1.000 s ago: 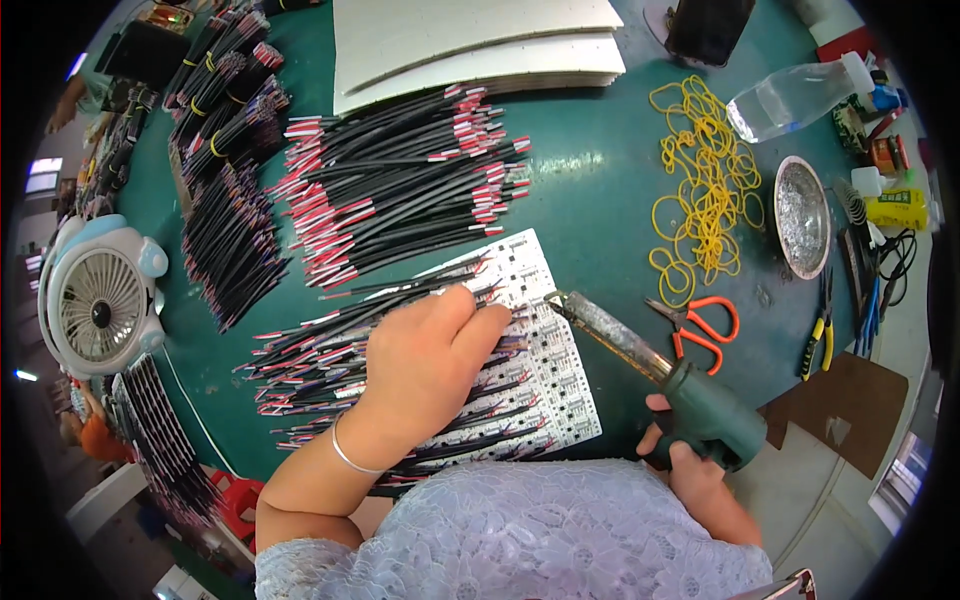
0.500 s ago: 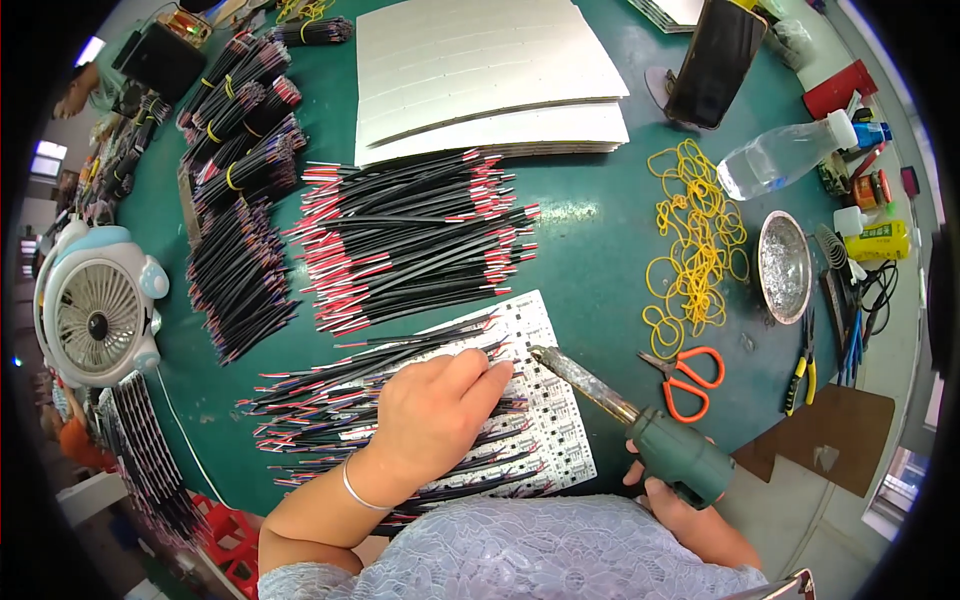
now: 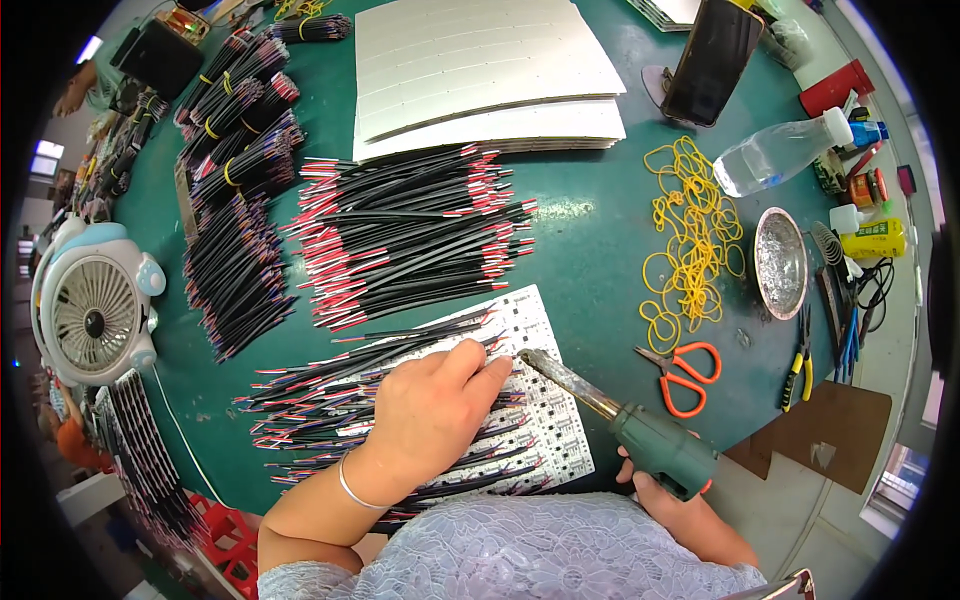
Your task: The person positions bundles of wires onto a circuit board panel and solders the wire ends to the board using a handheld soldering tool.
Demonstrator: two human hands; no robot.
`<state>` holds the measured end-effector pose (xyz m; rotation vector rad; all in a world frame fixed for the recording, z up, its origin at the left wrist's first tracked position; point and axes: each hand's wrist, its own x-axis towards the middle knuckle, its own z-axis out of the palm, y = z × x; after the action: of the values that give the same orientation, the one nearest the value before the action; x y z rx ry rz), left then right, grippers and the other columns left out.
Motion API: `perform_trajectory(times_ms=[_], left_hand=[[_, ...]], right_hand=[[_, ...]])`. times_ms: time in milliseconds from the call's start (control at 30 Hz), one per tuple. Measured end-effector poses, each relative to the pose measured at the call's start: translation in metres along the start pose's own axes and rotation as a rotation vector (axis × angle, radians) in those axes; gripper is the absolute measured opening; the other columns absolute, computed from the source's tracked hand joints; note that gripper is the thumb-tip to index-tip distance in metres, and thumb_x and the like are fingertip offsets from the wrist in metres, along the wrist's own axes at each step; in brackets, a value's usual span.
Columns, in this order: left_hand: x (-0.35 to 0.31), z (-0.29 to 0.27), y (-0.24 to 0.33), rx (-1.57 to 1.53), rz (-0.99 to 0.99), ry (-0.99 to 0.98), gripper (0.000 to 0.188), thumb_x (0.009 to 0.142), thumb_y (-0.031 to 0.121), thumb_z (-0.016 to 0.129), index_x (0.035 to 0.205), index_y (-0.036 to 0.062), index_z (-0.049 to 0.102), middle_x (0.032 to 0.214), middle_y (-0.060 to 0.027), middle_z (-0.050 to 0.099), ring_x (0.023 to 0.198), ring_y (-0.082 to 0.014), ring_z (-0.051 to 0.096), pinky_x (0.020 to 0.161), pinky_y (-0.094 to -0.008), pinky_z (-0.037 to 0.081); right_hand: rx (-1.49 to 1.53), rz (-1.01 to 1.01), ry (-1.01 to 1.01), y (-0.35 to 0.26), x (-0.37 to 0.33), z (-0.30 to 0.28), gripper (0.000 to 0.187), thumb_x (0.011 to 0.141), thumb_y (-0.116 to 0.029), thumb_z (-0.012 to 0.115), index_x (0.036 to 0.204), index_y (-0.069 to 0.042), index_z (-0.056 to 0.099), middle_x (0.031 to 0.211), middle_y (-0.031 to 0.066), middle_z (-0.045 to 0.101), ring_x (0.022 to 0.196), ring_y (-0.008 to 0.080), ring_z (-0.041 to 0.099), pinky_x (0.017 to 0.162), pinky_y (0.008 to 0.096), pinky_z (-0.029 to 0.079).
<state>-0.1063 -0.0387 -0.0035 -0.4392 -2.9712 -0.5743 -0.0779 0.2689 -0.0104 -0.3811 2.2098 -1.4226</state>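
Note:
On a white circuit board sheet (image 3: 555, 425) lie rows of thin black wires (image 3: 300, 385) with red, white and blue ends. My left hand (image 3: 425, 410) rests over them, thumb and forefinger pinched on a wire at the board; most of that wire is hidden under the hand. From the right, my right hand (image 3: 655, 490) grips a soldering iron (image 3: 660, 450) by its green handle, fingers partly hidden behind it. The iron's metal tip hangs over or on the board, just right of my left fingertips; contact cannot be made out.
Beyond the board lies a pile of black wires with red ends (image 3: 410, 235); bundled wires (image 3: 235, 175) sit farther left. White panels (image 3: 490, 70) are stacked behind. At right are orange-handled scissors (image 3: 690, 380), yellow rubber bands (image 3: 690, 240), a metal bowl (image 3: 780, 265) and a bottle (image 3: 770, 165). A fan (image 3: 95, 315) stands left.
The soldering iron and my right hand have shifted left, bringing the tip closer to my left fingertips. My left hand stays almost in place, still pinched.

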Motion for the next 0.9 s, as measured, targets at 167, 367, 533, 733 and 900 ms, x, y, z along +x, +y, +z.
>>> perform_trajectory(times_ms=[167, 367, 533, 733, 900], left_hand=[[0.001, -0.001, 0.000, 0.001, 0.007, -0.010, 0.024, 0.075, 0.013, 0.063, 0.099, 0.0123, 0.069, 0.080, -0.0016, 0.049, 0.061, -0.0152, 0.057, 0.051, -0.0309, 0.046], [0.002, -0.002, 0.002, -0.006, -0.037, -0.025, 0.035, 0.063, 0.006, 0.071, 0.097, 0.0134, 0.071, 0.081, -0.0008, 0.052, 0.064, -0.0185, 0.058, 0.054, -0.0314, 0.047], [0.002, -0.002, 0.004, 0.033, -0.036, -0.034, 0.036, 0.062, 0.006, 0.071, 0.097, 0.0135, 0.071, 0.081, -0.0008, 0.052, 0.064, -0.0183, 0.058, 0.055, -0.0312, 0.048], [0.002, -0.004, 0.005, -0.017, -0.042, -0.042, 0.042, 0.058, 0.008, 0.075, 0.099, 0.0141, 0.071, 0.084, -0.0013, 0.053, 0.064, -0.0194, 0.058, 0.055, -0.0320, 0.048], [0.002, -0.004, 0.004, -0.031, -0.023, -0.048, 0.045, 0.055, 0.009, 0.077, 0.100, 0.0143, 0.070, 0.086, -0.0014, 0.053, 0.064, -0.0201, 0.058, 0.055, -0.0325, 0.047]], right_hand=[[-0.299, -0.190, -0.022, -0.002, 0.007, -0.003, 0.034, 0.086, -0.007, 0.058, 0.119, 0.001, 0.057, 0.097, 0.0092, 0.064, 0.074, 0.0160, 0.064, 0.065, 0.0311, 0.052], [-0.321, -0.324, -0.041, -0.024, 0.030, -0.012, 0.028, 0.086, -0.007, 0.054, 0.113, 0.002, 0.060, 0.088, 0.0083, 0.065, 0.069, 0.0156, 0.064, 0.065, 0.0307, 0.051], [0.011, -0.079, 0.046, -0.017, 0.008, -0.014, 0.029, 0.083, -0.003, 0.060, 0.112, 0.001, 0.064, 0.097, 0.0136, 0.069, 0.071, 0.0223, 0.069, 0.065, 0.0330, 0.055], [0.254, -0.064, 0.125, 0.005, -0.003, -0.001, 0.034, 0.083, 0.002, 0.059, 0.117, 0.007, 0.059, 0.107, 0.0161, 0.063, 0.069, 0.0178, 0.068, 0.061, 0.0287, 0.056], [0.211, 0.037, 0.033, 0.002, -0.004, -0.001, 0.031, 0.092, -0.014, 0.057, 0.118, 0.002, 0.057, 0.111, 0.0135, 0.062, 0.072, 0.0198, 0.063, 0.063, 0.0339, 0.053]])
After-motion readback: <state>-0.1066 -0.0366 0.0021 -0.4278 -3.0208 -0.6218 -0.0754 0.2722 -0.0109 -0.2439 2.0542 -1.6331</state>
